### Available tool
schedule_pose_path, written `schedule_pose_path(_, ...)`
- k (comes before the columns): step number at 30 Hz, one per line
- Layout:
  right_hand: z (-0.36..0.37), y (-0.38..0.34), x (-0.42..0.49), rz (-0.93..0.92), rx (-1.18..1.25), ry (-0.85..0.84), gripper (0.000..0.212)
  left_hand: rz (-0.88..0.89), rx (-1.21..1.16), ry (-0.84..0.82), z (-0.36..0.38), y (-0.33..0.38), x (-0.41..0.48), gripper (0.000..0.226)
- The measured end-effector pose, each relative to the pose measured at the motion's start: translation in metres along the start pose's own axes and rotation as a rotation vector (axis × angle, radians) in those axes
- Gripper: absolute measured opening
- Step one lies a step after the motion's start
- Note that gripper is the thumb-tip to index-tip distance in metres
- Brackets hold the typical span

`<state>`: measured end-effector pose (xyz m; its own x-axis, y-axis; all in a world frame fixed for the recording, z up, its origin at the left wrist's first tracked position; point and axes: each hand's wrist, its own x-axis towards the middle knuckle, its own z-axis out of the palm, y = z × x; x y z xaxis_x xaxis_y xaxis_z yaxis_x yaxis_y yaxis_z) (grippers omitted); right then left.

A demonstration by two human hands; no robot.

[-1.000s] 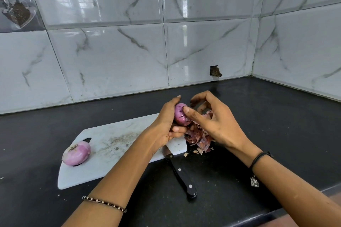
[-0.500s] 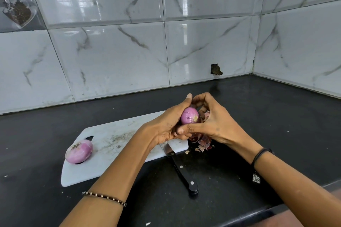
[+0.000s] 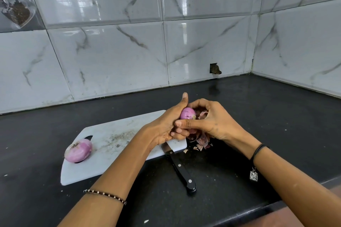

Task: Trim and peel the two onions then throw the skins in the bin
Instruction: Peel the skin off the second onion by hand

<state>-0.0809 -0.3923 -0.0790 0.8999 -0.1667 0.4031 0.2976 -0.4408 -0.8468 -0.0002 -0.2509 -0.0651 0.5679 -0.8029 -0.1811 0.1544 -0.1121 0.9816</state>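
Onion (image 3: 187, 113), left hand (image 3: 163, 125) fingers curled round it, right hand (image 3: 214, 121) fingers likewise

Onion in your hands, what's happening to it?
A person is peeling it. The left hand holds the purple onion above the counter while the right hand curls round it at the skin. Loose skins lie piled on the counter beneath. A second onion, which looks peeled, sits on the cutting board. The knife lies unused, blade on the board.
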Motion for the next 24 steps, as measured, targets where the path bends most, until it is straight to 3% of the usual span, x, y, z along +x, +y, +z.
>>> schedule_pose_path(5,-0.001,0.003,0.002,0.023,0.038,-0.034,0.051,0.002,0.039,0.006,-0.003,-0.002,0.002,0.071)
schedule_pose_path(9,-0.004,0.001,0.001,-0.013,0.049,-0.040,0.047,0.013,0.069,-0.039,-0.011,-0.003,0.004,0.091)
schedule_pose_path(13,-0.006,0.000,-0.001,-0.044,0.049,-0.028,0.040,0.033,0.032,-0.040,-0.014,-0.002,0.003,0.087)
schedule_pose_path(17,-0.007,-0.003,-0.001,0.048,0.116,-0.046,0.072,0.019,-0.003,-0.044,-0.013,0.002,0.004,0.078)
schedule_pose_path(18,-0.007,-0.004,-0.001,0.070,0.131,-0.054,0.072,0.015,0.001,-0.042,-0.013,0.002,0.004,0.076)
schedule_pose_path(24,-0.004,-0.007,-0.002,0.042,0.179,-0.059,0.048,0.001,0.006,-0.037,-0.013,0.001,0.003,0.076)
